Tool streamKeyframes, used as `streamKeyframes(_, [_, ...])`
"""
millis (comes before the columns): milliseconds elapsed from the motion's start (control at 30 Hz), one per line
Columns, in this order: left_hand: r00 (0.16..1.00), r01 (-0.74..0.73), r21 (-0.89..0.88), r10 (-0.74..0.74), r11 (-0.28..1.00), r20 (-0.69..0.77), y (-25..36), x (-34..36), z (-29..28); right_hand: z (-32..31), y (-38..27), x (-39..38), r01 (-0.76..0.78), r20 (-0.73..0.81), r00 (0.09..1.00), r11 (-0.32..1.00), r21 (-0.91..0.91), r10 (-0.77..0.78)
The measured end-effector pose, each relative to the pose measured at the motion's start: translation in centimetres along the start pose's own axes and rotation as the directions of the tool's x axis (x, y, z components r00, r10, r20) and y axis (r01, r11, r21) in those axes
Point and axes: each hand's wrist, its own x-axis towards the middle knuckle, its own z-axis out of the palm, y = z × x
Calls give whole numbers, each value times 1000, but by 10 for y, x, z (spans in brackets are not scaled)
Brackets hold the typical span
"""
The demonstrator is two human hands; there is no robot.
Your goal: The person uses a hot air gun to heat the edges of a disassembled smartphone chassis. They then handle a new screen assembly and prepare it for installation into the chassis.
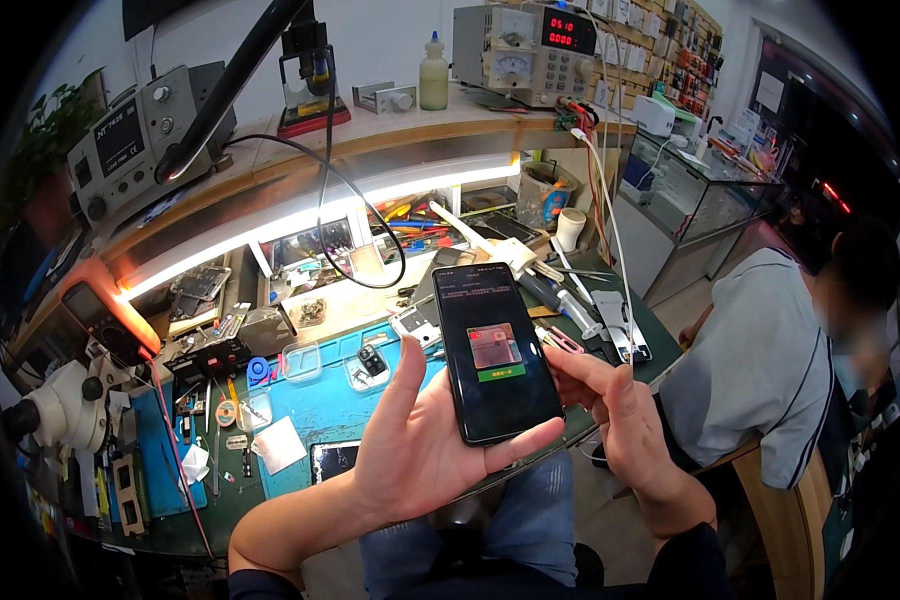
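A black smartphone point(498, 345) lies tilted on the palm of my left hand point(410, 450), screen lit toward me. The screen is dark with lines of small text, a reddish picture in the middle and a green button below it. My left thumb stands up off the phone's left side, the little finger reaches under its lower edge, and the other fingers are hidden behind it. At the phone's right edge is my right hand point(625, 425), fingers half bent and thumb raised apart from them. Its fingertips are close to the edge; whether they touch it I cannot tell.
Below me is a workbench with a blue mat point(340, 415), small plastic boxes point(302, 362) and another phone point(333, 462). An orange-cased multimeter point(110, 310) and a microscope point(65, 410) stand left. A power supply point(525, 55) sits on the shelf. To the right sits another person point(750, 360).
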Motion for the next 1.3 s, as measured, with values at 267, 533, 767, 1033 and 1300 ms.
streamKeyframes(267, [1000,-1,-1,1,1000,4,0,1,0,-1,1,1,-2,6,1000,1000,-5,2])
streamKeyframes(533, [1000,-3,11,3,1000,-15,-1,0,1,-1,1,0,9,3,1000,1000,-2,-9])
streamKeyframes(767, [1000,-5,18,5,1000,2,-1,-1,3,-1,-2,0,17,6,1000,1000,1,-17])
streamKeyframes(1033, [1000,-2,26,2,1000,6,-1,0,4,0,-2,-1,16,-4,1000,1000,7,-16])
streamKeyframes(1300, [1000,2,11,-2,1000,-4,-2,1,1,0,-2,-1,5,-10,1000,1000,4,-5])
